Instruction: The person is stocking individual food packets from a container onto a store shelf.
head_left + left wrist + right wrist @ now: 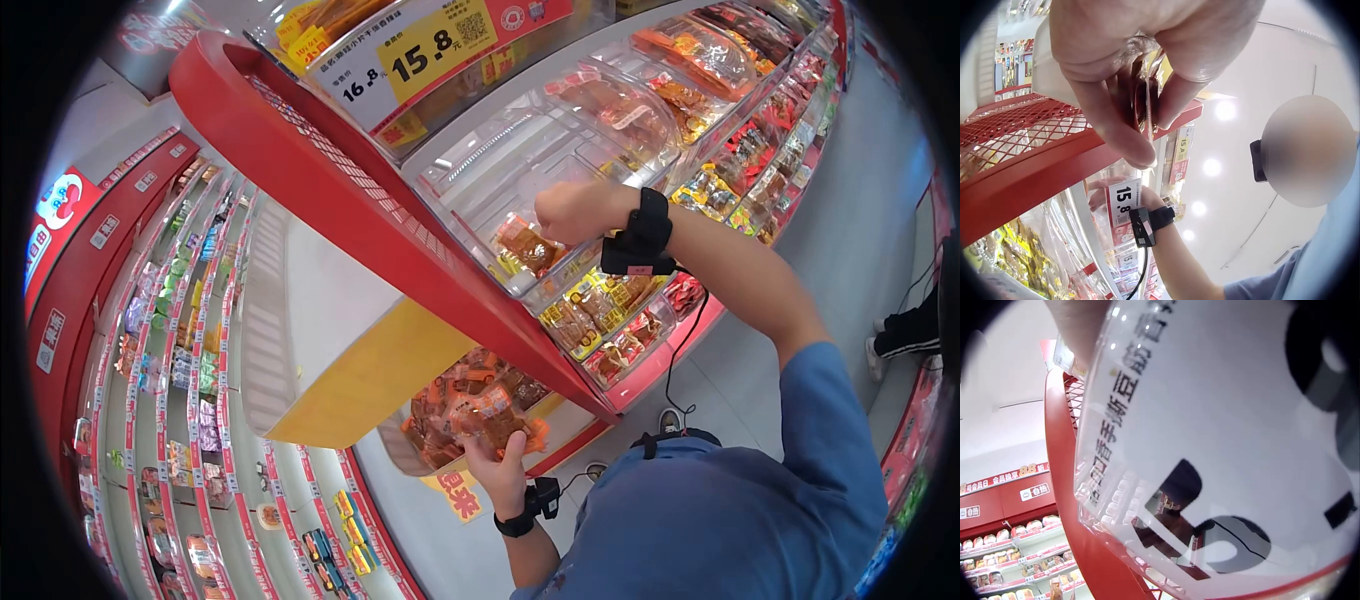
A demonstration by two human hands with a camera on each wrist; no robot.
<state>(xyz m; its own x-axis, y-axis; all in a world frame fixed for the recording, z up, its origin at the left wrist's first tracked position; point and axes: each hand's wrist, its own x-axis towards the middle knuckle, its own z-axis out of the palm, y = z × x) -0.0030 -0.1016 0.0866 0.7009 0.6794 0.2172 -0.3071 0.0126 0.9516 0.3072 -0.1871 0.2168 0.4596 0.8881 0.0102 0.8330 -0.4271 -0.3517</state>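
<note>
My left hand point(497, 475) holds orange-brown snack packets point(490, 415), low beside the red-edged display. In the left wrist view, the thumb and fingers of that hand point(1147, 56) pinch the packets point(1145, 94), seen edge-on. My right hand point(580, 210) is over a clear plastic bin point(470, 190), bent at the wrist. A brown snack packet point(528, 243) with yellow parts lies in the bin, right by its fingers. In the left wrist view, the right hand's loosely extended fingers point(1099, 183) show partly behind a price card point(1124, 203).
A red curved rail point(340, 170) with mesh runs close to both arms. Further bins of packaged snacks point(700, 60) extend to the right. Stocked shelves point(170, 350) stand on the left. A cable point(690, 370) hangs from the right wrist camera. Another person's leg point(905, 335) shows in the aisle.
</note>
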